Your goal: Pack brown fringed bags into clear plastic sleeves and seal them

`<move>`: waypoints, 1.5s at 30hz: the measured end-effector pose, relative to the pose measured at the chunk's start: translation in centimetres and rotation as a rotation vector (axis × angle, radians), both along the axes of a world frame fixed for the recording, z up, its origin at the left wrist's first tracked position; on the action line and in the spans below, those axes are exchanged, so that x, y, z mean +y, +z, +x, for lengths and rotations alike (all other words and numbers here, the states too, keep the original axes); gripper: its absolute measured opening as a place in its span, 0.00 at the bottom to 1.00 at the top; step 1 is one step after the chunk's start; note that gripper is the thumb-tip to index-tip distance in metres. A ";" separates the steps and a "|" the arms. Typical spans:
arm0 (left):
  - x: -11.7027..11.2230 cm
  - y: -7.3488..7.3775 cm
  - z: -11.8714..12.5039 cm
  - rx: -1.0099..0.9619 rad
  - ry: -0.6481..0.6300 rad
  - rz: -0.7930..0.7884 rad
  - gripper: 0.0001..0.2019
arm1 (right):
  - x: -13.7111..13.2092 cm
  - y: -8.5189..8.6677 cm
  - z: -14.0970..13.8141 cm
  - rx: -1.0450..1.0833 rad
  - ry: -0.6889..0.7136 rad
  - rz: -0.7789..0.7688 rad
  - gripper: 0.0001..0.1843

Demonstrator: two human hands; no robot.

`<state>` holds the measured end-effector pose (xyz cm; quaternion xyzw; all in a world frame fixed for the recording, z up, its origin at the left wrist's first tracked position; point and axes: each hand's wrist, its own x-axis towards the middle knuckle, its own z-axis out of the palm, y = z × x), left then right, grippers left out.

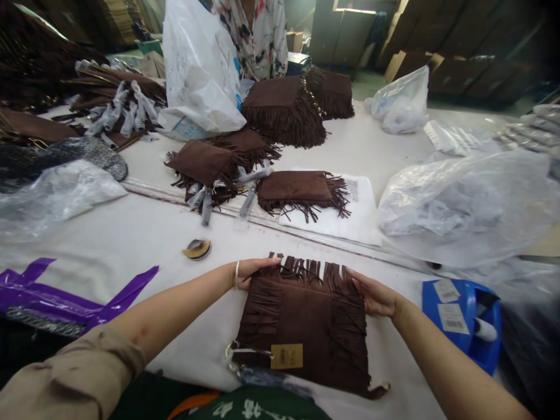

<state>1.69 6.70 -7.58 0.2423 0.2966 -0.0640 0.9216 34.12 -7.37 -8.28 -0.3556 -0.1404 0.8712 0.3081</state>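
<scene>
A dark brown fringed bag [305, 318] lies flat in front of me on the white-covered table, its fringe edge pointing away. My left hand [258, 269], with a bangle at the wrist, grips its far left corner, fingers at the fringe. On the far right corner is my right hand [373, 293], its thumb in front and the other fingers partly hidden behind the bag. A tan tag [286, 356] hangs by a white string over the bag's near left part. Along the near edge lies a plastic-wrapped piece [275, 378], partly hidden.
Beyond lie a small fringed pouch [295, 189] on white sheets, more pouches [203, 163] and stacked bags [280, 108]. White plastic bags [199, 64] stand behind; clear plastic [468, 204] and a blue tape dispenser [459, 318] are right. Purple tape [48, 297] lies left. Someone stands opposite.
</scene>
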 end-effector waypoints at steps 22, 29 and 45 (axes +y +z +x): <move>-10.3 4.7 -0.1 -0.309 -0.493 1.752 0.32 | -10.0 1.4 -10.1 -1.051 0.205 1.290 0.25; -13.5 3.1 -0.9 -0.220 -0.452 1.938 0.23 | -12.0 4.3 -7.7 -1.066 -0.461 1.056 0.18; -7.3 5.5 -11.7 0.924 0.181 2.109 0.15 | -4.8 -5.4 -12.1 -1.659 0.142 1.742 0.36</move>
